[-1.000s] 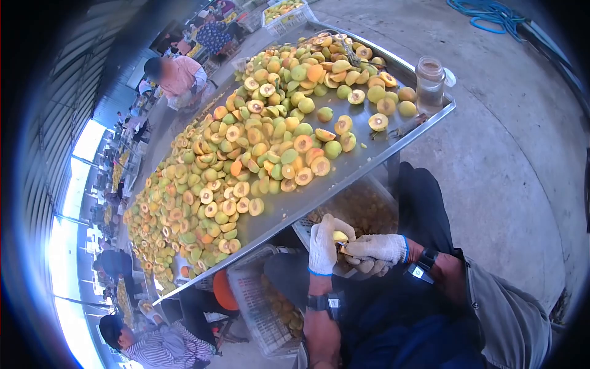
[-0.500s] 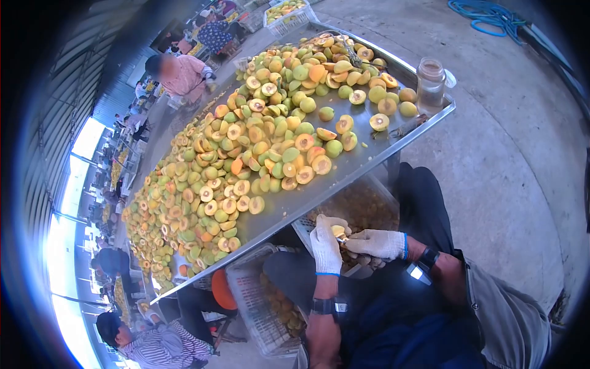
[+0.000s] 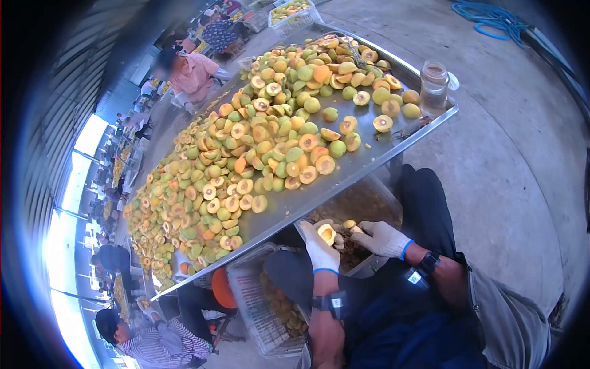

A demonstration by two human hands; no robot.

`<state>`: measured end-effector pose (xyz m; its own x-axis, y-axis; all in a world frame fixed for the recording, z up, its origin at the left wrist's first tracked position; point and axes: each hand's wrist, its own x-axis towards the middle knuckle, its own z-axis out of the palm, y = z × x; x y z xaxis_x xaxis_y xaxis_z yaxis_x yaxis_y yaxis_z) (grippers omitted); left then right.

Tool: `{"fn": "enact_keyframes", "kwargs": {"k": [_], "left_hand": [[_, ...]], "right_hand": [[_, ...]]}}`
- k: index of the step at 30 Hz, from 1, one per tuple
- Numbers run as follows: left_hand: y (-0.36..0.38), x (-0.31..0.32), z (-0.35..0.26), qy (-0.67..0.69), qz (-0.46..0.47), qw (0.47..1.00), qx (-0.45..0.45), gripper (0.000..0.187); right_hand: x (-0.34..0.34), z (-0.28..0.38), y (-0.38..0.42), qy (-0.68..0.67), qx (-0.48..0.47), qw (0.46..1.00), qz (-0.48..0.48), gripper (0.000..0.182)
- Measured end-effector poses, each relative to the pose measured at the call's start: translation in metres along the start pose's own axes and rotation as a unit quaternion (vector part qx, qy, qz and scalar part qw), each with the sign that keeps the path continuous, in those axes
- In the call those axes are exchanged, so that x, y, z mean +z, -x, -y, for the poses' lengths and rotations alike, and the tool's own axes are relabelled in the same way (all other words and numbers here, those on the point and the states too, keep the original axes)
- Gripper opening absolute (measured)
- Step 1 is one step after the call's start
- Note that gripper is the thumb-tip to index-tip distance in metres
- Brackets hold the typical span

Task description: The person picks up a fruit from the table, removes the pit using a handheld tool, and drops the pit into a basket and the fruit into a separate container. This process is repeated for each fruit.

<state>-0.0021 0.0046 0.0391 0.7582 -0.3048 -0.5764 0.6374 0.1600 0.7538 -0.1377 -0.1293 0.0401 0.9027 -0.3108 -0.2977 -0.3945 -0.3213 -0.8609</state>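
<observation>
My left hand point(image 3: 320, 251), in a white knit glove, is closed around a halved apricot point(image 3: 326, 234), its hollow orange-yellow cut face turned up. To its right, my gloved right hand point(image 3: 384, 239) has its fingertips pinched together; what they grip is too small to make out. A small yellow fruit piece point(image 3: 349, 224) shows near those fingertips, between the two hands. Both hands are over a crate point(image 3: 388, 197) of brownish bits below the table edge. A large heap of green-yellow apricot halves point(image 3: 246, 147) covers much of the metal table point(image 3: 289, 212) in front.
A clear jar point(image 3: 434, 86) stands at the table's right corner. Beside my leg is a white plastic crate point(image 3: 246, 289) holding fruit. One person point(image 3: 193, 77) works across the table, another in stripes point(image 3: 163, 344) sits at lower left. A blue hose point(image 3: 491, 18) lies on the floor.
My hands have moved apart from their earlier contact. The left hand has turned, so the fruit's hollow cut face shows; the right has drawn slightly right. The person across has shifted.
</observation>
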Motion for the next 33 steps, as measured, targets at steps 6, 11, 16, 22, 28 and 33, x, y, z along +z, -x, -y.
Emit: {"fn": "enact_keyframes", "kwargs": {"k": [6,11,16,22,28,33], "left_hand": [[0.035,-0.037,-0.059,0.08,0.163,0.975,0.129,0.06],[0.069,-0.091,-0.125,-0.193,-0.295,0.858,0.373,0.034],[0.062,-0.143,-0.116,-0.361,-0.376,0.697,0.493,0.035],[0.088,-0.001,-0.035,-0.397,-0.07,0.83,0.385,0.032],[0.061,0.031,0.019,-0.457,-0.042,0.795,0.397,0.048],[0.049,0.014,0.017,-0.445,-0.008,0.819,0.362,0.033]], "right_hand": [[-0.006,0.015,0.003,-0.219,0.059,0.973,0.038,0.041],[-0.002,0.005,0.002,-0.161,-0.036,0.986,0.005,0.035],[0.007,0.004,0.0,-0.039,-0.108,0.991,-0.074,0.028],[0.019,-0.004,-0.008,0.075,-0.19,0.959,-0.195,0.028],[0.022,-0.017,-0.01,0.138,-0.13,0.965,-0.183,0.031],[0.017,-0.01,-0.006,0.135,-0.136,0.964,-0.183,0.031]]}}
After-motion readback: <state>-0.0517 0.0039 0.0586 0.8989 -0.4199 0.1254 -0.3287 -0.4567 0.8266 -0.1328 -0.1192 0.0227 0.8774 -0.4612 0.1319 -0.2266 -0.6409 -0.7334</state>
